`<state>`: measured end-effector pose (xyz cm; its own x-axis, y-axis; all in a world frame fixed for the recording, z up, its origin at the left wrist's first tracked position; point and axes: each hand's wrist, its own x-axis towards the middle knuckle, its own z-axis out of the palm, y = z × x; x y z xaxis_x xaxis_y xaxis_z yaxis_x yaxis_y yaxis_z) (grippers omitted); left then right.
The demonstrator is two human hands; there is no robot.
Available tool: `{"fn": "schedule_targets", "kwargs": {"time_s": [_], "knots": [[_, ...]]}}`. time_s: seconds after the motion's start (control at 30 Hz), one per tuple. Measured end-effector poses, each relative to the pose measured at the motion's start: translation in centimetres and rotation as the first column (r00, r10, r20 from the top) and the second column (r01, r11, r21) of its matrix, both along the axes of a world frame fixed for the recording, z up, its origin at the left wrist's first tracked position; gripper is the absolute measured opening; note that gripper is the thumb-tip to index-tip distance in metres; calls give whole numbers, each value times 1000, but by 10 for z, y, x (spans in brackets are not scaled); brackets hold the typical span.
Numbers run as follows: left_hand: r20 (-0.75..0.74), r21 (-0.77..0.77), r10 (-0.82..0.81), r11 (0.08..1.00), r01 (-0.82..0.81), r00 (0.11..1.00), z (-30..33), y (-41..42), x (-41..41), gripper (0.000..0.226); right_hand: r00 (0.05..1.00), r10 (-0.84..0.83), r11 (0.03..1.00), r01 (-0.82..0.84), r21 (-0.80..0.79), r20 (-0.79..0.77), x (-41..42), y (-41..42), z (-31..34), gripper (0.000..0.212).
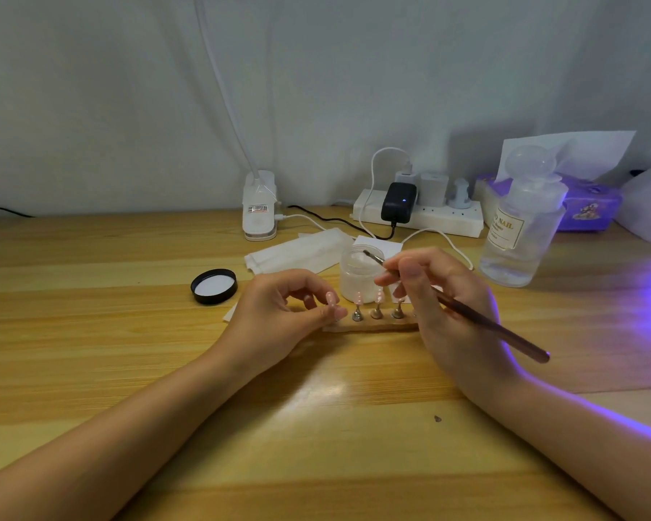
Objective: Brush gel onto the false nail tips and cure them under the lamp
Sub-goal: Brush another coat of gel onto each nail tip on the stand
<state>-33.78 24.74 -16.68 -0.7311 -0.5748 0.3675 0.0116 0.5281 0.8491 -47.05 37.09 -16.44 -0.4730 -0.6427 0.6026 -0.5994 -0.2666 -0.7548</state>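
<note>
**Brush dipped at gel jar, nail tips on stand**

"NAIL" is read on the label of the clear bottle (519,223), far R; the smaller print is illegible. Pale pink nail tips (358,297) are mounted upright on metal pegs in a wooden stand (373,326), centre of the table (128,332), just in front of the frosted gel jar (358,274). A brown brush (478,317) is pinched by the right hand (448,306), bristles at the jar's mouth. The left hand's (279,317) fingers are curled, seemingly pinching the leftmost tip. A black lid (214,286) lies to the L.
</note>
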Motion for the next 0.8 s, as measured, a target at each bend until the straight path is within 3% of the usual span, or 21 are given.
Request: {"fn": "schedule_targets", "kwargs": {"time_s": [0.17, 0.3, 0.4, 0.8], "knots": [[58, -14, 31, 999, -30, 998, 0, -1, -2, 17, 986, -23, 999, 27, 22, -164, 0, -1, 2, 32], [91, -50, 30, 998, -26, 995, 0, -1, -3, 17, 939, -87, 992, 113, 61, -333, 0, -5, -1, 14], [105, -61, 33, 998, -26, 994, 0, -1, -4, 21, 893, -120, 979, 178, 96, -433, 0, -8, -5, 18], [122, -46, 33, 999, -28, 992, -1, -2, -5, 29, 825, -131, 965, 234, 121, -550, -3, -14, -11, 28]]}}
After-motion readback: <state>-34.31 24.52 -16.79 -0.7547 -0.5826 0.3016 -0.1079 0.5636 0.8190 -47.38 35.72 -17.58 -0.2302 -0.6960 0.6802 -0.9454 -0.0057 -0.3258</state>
